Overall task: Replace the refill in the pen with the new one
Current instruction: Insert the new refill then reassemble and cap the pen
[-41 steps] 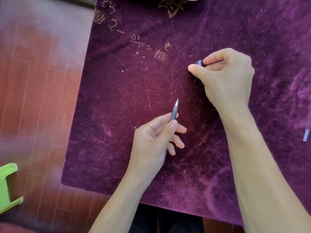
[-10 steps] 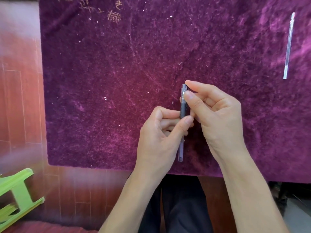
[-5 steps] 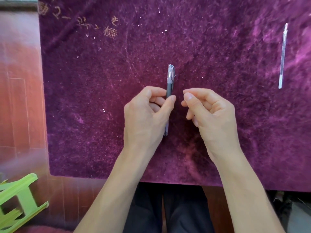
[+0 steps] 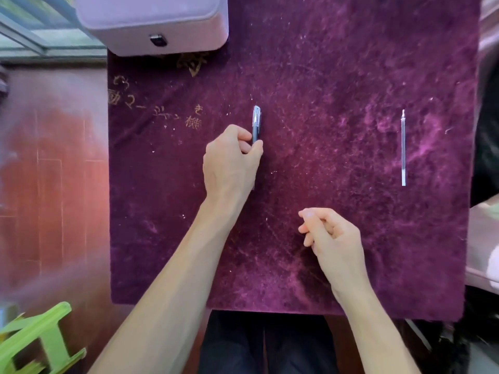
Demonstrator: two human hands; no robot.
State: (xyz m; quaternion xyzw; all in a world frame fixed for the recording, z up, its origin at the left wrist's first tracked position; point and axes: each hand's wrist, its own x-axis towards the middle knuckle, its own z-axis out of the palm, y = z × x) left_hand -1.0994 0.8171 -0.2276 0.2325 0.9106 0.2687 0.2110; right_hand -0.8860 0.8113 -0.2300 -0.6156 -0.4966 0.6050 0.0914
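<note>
A dark pen (image 4: pixel 256 125) with a clear cap end points away from me over the purple velvet cloth (image 4: pixel 324 90). My left hand (image 4: pixel 232 163) is closed around its lower half, so only the capped upper part shows. My right hand (image 4: pixel 332 236) rests nearer to me on the cloth, fingers loosely curled, with nothing in it. A thin clear refill (image 4: pixel 403 148) lies by itself at the right of the cloth, lengthwise, well apart from both hands.
A pale lilac box (image 4: pixel 151 22) sits at the cloth's far left corner. Gold characters (image 4: pixel 156 109) mark the cloth's left side. A green plastic stool (image 4: pixel 35 341) stands on the wooden floor at lower left. The cloth's near edge hangs just above my lap.
My left hand has carried the pen away from me. My right hand has drawn back toward me and apart from the pen. The camera has tilted up, bringing the box into view.
</note>
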